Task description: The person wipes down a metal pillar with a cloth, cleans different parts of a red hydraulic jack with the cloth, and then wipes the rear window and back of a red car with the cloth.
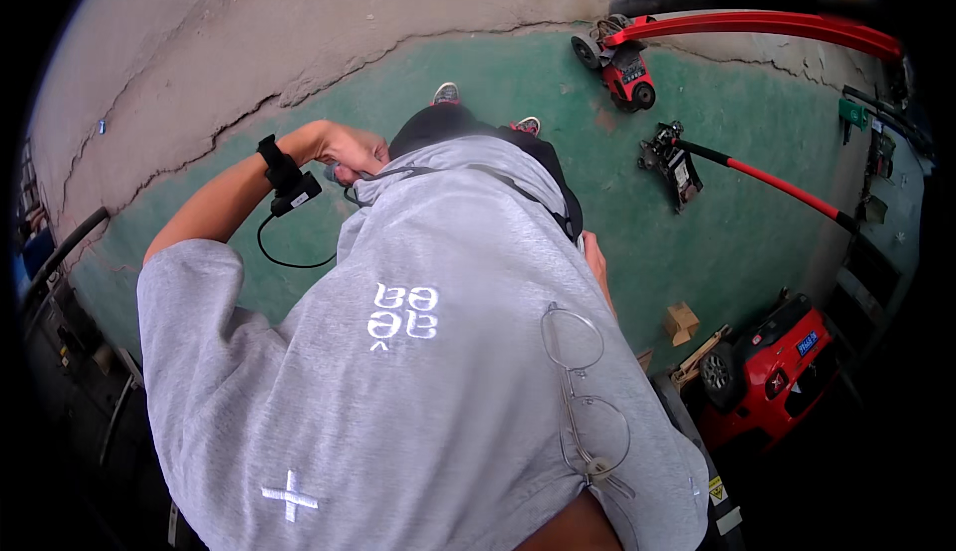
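My left hand (pixel 351 151) is at the left side of my waist, its fingers curled around a small grey thing (pixel 331 172) that I cannot make out. Right beside those fingers runs a thin black strap (pixel 407 172), crossing my waist over the hem of the grey T-shirt (pixel 478 267). A black device (pixel 296 194) on a wristband sits on my left wrist, with a black cable (pixel 276 256) looping down from it. My right hand (pixel 594 260) is beside my right hip, mostly hidden behind the shirt; its fingers are out of sight. Wire-rimmed eyeglasses (pixel 602 342) hang from the shirt collar.
A red wheeled machine with a long handle (pixel 627 77) stands ahead right on the green floor (pixel 478 66). Nearer is a black floor-jack-like tool (pixel 676 166) with a red handle. A cardboard box (pixel 681 323) and a red car (pixel 784 372) are at right. Cracked concrete (pixel 224 28) lies ahead.
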Demonstrator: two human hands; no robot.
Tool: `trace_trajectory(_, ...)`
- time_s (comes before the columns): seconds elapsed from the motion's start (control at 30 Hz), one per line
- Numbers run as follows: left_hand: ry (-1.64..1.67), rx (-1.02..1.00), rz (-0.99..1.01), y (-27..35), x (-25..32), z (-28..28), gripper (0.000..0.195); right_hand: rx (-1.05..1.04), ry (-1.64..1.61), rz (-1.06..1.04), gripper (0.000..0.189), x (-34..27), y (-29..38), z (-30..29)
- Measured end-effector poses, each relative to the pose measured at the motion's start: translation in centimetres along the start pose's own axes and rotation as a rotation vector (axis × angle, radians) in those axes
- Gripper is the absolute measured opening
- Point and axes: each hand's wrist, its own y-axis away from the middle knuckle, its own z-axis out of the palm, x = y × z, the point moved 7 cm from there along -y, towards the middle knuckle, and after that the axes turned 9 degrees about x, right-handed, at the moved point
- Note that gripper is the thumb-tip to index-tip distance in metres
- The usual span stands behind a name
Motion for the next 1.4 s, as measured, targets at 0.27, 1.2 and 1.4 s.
trace_trajectory(0.27, 0.135, 0.058, 0.013, -0.5, -1.2, -1.0, 0.033, -0.545, -0.216, 0.133, 0.031, -1.4, 4.1, -2.9)
trace_trajectory(1.2, 0.142, 0.514, 0.034, 6.1, 2.0, 6.0, 0.050, -0.654, -0.548, 0.067, 0.064, 5.1, 3.5, 2.7)
trace_trajectory(1.4, 0.166, 0.483, 0.048, 3.9, 1.3, 6.3, 0.048, -0.642, -0.534, 0.138, 0.067, 7.7, 3.3, 0.1)
